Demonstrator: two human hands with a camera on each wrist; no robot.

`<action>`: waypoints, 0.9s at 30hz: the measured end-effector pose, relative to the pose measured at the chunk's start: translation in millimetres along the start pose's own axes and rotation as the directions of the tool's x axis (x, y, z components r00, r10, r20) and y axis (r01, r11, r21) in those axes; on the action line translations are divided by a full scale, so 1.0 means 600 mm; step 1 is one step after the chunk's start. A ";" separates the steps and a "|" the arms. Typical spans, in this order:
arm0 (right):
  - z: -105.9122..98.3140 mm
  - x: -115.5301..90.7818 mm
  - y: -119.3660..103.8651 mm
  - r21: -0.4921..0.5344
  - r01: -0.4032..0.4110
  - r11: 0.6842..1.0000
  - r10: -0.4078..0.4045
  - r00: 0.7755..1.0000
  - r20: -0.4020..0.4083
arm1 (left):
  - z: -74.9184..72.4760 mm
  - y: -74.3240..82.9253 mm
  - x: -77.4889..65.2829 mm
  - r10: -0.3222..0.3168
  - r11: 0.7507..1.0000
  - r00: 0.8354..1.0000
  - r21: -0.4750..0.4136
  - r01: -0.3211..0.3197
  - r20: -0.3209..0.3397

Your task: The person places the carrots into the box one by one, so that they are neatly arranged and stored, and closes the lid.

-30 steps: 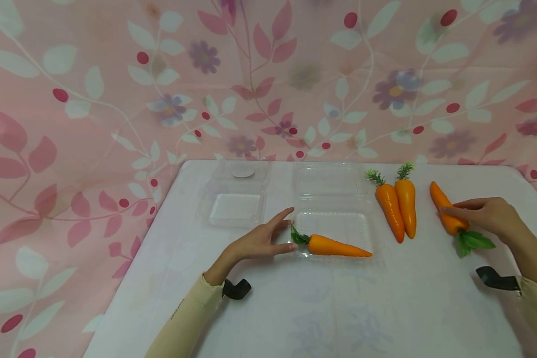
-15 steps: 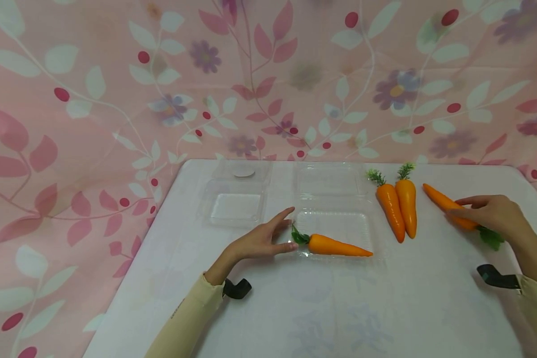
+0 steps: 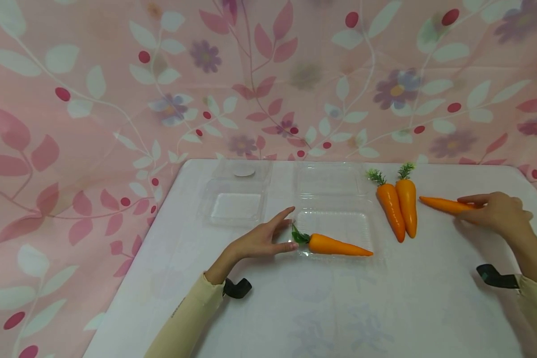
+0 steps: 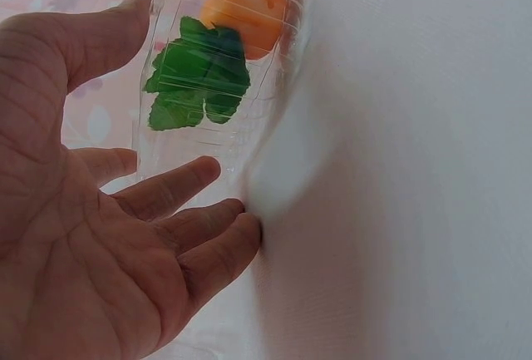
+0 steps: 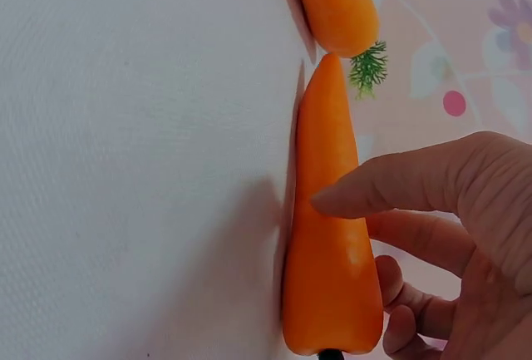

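Observation:
My right hand [image 3: 503, 215] pinches an orange carrot [image 5: 331, 252] between thumb and fingers at the right of the table. The tip of this carrot points left; its leafy end is hidden behind the hand in the head view. My left hand [image 3: 260, 241] rests at the left side of a clear plastic clamshell box [image 3: 333, 221], fingers spread and loosely bent at its wall. Inside that box lies another carrot [image 3: 335, 245], its dark green leaves [image 4: 199, 77] toward the left hand. Two more carrots, one [image 3: 390, 211] beside the other [image 3: 407, 206], lie between the box and the right hand.
A smaller clear clamshell box [image 3: 236, 208] lies with its lid back at the left rear. Both boxes stand on a white-covered table [image 3: 340, 313]. Behind the table hangs a pink floral cloth [image 3: 268, 74].
The right hand has turned its carrot so that the tip swings from the back toward the left, and the leaves have gone out of sight behind the hand. The left hand stays put.

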State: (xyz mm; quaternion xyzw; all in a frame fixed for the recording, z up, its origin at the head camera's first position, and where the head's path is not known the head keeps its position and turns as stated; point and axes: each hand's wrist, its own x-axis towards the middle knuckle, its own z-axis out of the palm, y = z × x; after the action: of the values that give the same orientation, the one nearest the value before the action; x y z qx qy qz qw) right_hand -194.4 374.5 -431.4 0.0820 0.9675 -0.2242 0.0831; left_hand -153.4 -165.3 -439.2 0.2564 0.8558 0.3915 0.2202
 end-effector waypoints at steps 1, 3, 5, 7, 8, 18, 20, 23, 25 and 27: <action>0.001 0.001 0.001 -0.010 0.015 1.000 -0.015 1.000 -0.009 | 0.000 0.000 0.000 0.001 1.000 1.000 -0.001 -0.001 -0.001; 0.002 0.002 0.002 -0.028 0.042 0.999 -0.042 0.999 -0.027 | 0.000 0.001 -0.001 -0.002 1.000 1.000 -0.004 0.002 0.001; 0.003 0.002 0.003 -0.040 0.061 0.997 -0.063 0.997 -0.040 | 0.000 0.001 -0.001 -0.003 1.000 1.000 -0.006 0.003 0.001; 0.005 0.001 0.004 -0.051 0.076 0.996 -0.079 0.996 -0.051 | 0.000 0.002 -0.001 -0.001 1.000 1.000 -0.008 0.001 0.000; 0.005 0.000 0.004 -0.053 0.083 0.995 -0.085 0.995 -0.056 | 0.000 0.002 -0.001 -0.002 1.000 1.000 -0.008 0.002 0.000; 0.002 -0.020 0.000 -0.020 0.097 0.995 -0.098 0.991 -0.087 | 0.000 0.000 0.001 0.001 1.000 1.000 0.000 -0.001 -0.007; 0.000 -0.025 0.000 -0.006 0.094 0.996 -0.094 0.992 -0.086 | 0.000 0.000 0.001 -0.002 1.000 1.000 0.001 0.002 -0.006; -0.002 -0.031 0.000 0.015 0.091 0.996 -0.090 0.993 -0.082 | 0.000 0.001 0.001 -0.006 1.000 1.000 0.001 0.006 -0.005; -0.001 -0.034 0.000 0.018 0.084 0.996 -0.083 0.993 -0.079 | 0.000 0.001 0.000 -0.004 1.000 1.000 -0.001 0.004 -0.004; 0.000 -0.034 0.002 0.007 0.089 0.996 -0.088 0.992 -0.087 | 0.000 0.001 0.000 -0.001 1.000 1.000 -0.004 0.001 -0.004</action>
State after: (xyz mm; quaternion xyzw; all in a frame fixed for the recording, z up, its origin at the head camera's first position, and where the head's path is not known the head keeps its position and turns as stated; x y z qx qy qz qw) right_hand -174.5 372.9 -427.9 0.0491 0.9717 -0.2291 0.0306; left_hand -153.2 -165.1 -438.6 0.2549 0.8556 0.3935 0.2194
